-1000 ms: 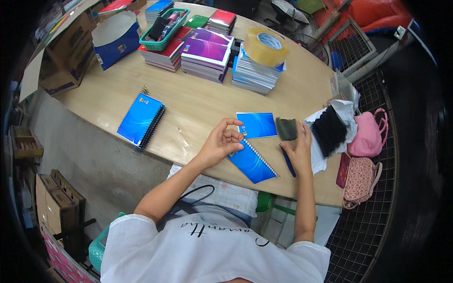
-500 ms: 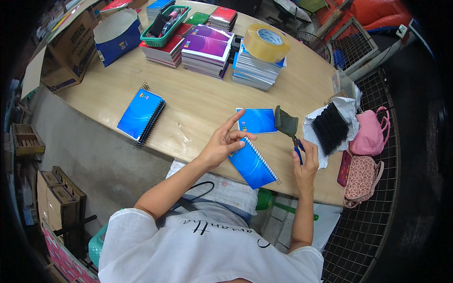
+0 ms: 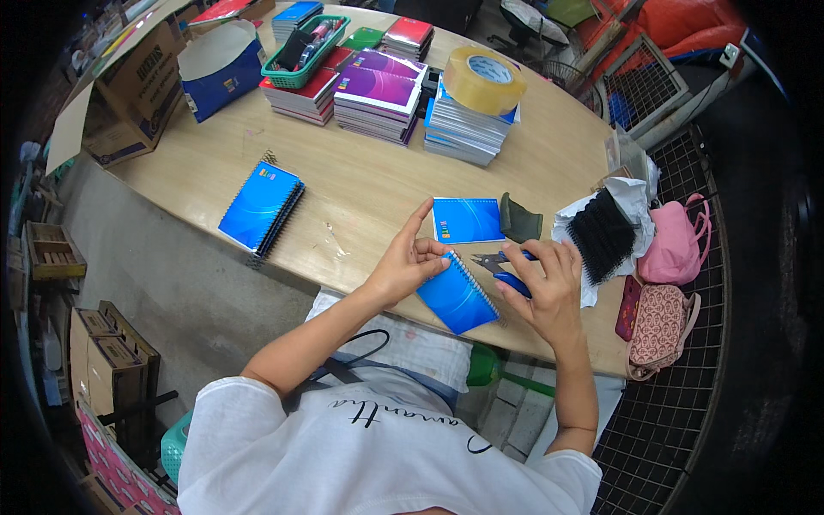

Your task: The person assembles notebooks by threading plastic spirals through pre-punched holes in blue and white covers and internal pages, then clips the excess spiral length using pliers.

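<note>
My left hand [image 3: 410, 261] pinches the spiral edge of a small blue notebook [image 3: 457, 297] lying at the table's near edge. My right hand [image 3: 546, 285] grips blue-handled pliers [image 3: 502, 264], whose jaws point at the notebook's wire binding. A second small blue cover [image 3: 466, 220] lies just beyond the notebook. A dark green pouch [image 3: 519, 221] rests to its right. A bundle of black spiral coils [image 3: 600, 234] sits on white paper at the right.
A stack of blue spiral notebooks [image 3: 260, 209] lies at the left. Piles of notebooks [image 3: 378, 93] stand at the back, one carrying a tape roll [image 3: 484, 79] and another a green basket [image 3: 305, 41]. Cardboard boxes [image 3: 129, 81], a pink bag [image 3: 678, 245] and a wire rack [image 3: 687, 403] surround the wooden table [image 3: 360, 184].
My right hand came down from beside the green pouch to the notebook's binding with the pliers. My left hand's fingers curled onto the notebook's spiral edge.
</note>
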The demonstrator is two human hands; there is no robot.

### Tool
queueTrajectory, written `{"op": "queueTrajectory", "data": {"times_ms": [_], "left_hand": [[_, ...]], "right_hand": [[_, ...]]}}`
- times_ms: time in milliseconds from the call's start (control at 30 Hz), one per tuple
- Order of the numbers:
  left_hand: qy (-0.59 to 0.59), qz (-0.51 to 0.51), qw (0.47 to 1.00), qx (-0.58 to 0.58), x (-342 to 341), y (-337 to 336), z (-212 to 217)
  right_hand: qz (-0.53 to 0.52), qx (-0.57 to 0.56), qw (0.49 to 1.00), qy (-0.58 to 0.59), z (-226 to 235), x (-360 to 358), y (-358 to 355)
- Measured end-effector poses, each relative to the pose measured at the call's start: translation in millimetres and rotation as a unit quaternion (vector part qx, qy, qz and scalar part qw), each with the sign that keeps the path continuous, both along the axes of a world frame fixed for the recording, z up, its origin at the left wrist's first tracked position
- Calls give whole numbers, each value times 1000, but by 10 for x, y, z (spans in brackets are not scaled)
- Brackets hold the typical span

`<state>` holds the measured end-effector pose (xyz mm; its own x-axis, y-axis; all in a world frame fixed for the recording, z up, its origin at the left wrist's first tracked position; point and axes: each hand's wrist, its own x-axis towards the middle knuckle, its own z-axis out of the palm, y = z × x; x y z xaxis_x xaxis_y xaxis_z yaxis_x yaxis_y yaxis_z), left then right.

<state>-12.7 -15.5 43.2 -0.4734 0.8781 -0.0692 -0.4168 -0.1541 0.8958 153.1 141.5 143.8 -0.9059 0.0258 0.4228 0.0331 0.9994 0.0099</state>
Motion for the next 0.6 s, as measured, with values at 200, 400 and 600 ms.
{"op": "queueTrajectory", "data": {"times_ms": [200,400,600], "left_hand": [[11,-11,1000,3,21,5,81],[45,2,999,-26,6,-8,100],[114,62,990,-51,44,-52,107]], "right_hand": [[31,107,994,-10,120,-81,-38],[92,211,973,11,88,-174,0],[-18,-77,988,-130,148,-147,-116]]}}
